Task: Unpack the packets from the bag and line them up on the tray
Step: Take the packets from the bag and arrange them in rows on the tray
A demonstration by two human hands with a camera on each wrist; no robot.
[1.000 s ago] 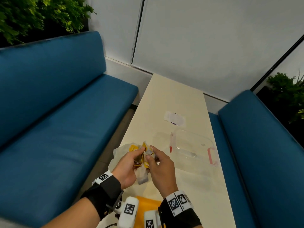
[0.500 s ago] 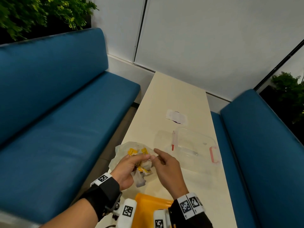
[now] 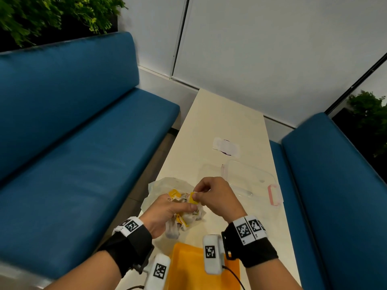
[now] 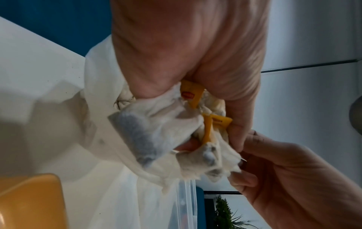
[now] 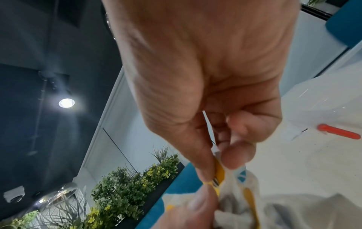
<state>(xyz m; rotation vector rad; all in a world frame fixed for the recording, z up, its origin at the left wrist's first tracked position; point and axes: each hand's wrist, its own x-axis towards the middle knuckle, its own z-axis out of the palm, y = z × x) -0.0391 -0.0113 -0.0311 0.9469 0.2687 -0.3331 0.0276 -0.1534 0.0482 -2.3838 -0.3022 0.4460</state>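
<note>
We find bare tabletop [image 3: 228, 122] toward its far edge; the clear container [image 3: 249, 178] crowds its right edge.

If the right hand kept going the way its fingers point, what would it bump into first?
The right hand points down-left and already pinches a yellow packet. Right behind it sits the bunch of packets in the left hand, so probably that.

Cream table [image 3: 226, 120]: orange tray [image 3: 188, 266] at near edge, clear lidded box [image 3: 251, 181], white bag [image 3: 165, 185], paper slip [image 3: 226, 146].

2 blue benches [image 3: 88, 155] flank the table [image 3: 226, 122]; clear container [image 3: 249, 181].
</note>
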